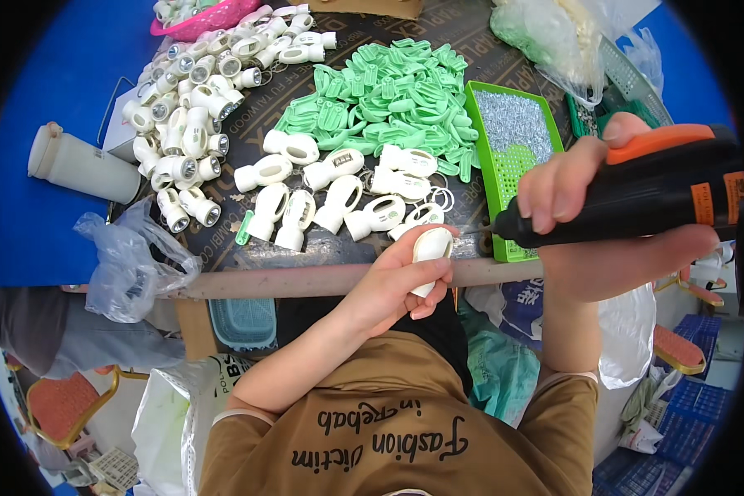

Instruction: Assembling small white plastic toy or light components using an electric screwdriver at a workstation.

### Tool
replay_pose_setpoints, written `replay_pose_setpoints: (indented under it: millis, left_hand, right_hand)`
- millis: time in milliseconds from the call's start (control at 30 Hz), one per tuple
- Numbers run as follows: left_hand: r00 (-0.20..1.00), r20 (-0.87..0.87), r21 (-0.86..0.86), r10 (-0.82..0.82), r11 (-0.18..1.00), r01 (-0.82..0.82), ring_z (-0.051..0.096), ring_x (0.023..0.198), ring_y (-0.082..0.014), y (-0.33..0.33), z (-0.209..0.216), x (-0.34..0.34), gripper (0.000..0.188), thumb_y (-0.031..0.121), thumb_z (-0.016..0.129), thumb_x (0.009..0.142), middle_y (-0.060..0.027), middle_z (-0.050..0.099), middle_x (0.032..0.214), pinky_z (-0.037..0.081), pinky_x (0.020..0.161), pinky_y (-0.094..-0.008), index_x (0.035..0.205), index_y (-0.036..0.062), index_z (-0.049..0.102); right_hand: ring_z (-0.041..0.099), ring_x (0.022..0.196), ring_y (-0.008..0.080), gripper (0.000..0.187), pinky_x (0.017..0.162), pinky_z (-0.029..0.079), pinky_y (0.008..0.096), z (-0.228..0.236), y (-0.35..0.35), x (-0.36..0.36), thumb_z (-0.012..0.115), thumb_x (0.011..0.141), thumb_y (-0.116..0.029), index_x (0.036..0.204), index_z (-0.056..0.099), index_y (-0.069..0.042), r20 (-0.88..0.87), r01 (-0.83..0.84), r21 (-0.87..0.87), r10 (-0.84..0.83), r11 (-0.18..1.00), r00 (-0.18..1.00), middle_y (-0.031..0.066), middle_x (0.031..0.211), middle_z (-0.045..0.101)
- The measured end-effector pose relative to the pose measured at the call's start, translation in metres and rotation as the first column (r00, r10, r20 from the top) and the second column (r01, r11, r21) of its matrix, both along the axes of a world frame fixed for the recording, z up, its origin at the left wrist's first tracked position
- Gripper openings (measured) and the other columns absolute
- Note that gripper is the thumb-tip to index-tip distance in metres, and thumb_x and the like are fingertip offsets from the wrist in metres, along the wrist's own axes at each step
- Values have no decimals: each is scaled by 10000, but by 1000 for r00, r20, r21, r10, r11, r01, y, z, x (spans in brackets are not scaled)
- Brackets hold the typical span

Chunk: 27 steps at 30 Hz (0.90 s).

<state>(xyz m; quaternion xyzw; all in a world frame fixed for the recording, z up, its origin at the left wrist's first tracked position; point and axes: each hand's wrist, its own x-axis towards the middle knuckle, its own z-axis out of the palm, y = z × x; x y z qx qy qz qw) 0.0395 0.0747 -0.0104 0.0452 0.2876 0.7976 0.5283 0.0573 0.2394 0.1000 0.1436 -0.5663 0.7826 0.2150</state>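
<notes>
My left hand (393, 277) is closed round a small white plastic flashlight body (432, 255), held just off the table's near edge. In my right hand (566, 186) is a black and orange electric screwdriver (657, 194), its dark nose pointing left over the green tray's near end. The tip is apart from the flashlight body. Beyond my left hand lie several white flashlight bodies (339, 202), some with metal rings. Behind them is a heap of pale green plastic pieces (397, 95). Small silvery screws (512, 120) fill the far part of the bright green tray (514, 175).
Finished-looking white flashlights (194, 124) pile up at the left, near a pink basket (215, 21). A white cup (83, 164) lies tilted at far left. A clear plastic bag (136, 264) hangs at the table edge (306, 281). More bags (554, 41) sit back right.
</notes>
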Motion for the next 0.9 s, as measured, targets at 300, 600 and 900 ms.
replay_pose_setpoints:
  millis: [300,600,900]
  left_hand:
    - [1000,13,16,6,1000,-7,446,532,-113,-1,-2,0,374,52,473,864,-74,514,822,295,384,-218,1222,59,369]
    - [1000,-6,3,0,1000,0,443,524,-103,1,-2,1,383,54,495,859,-56,502,791,284,384,-213,1217,54,358]
    - [999,41,0,6,1000,-6,434,512,-83,-2,-5,2,317,51,508,856,-43,492,721,246,377,-202,1146,74,382]
  right_hand:
    - [441,436,164,909,462,380,276,-6,-26,-8,384,610,-856,1044,414,-57,91,166,6,-166,986,982,68,581,495]
    - [445,423,170,913,431,379,269,-8,-29,-8,398,594,-859,1026,433,-55,125,235,225,-268,945,955,82,566,505]
    - [475,435,185,860,437,409,285,-26,-38,-8,482,581,-828,946,433,-51,72,91,-47,-88,995,994,95,569,521]
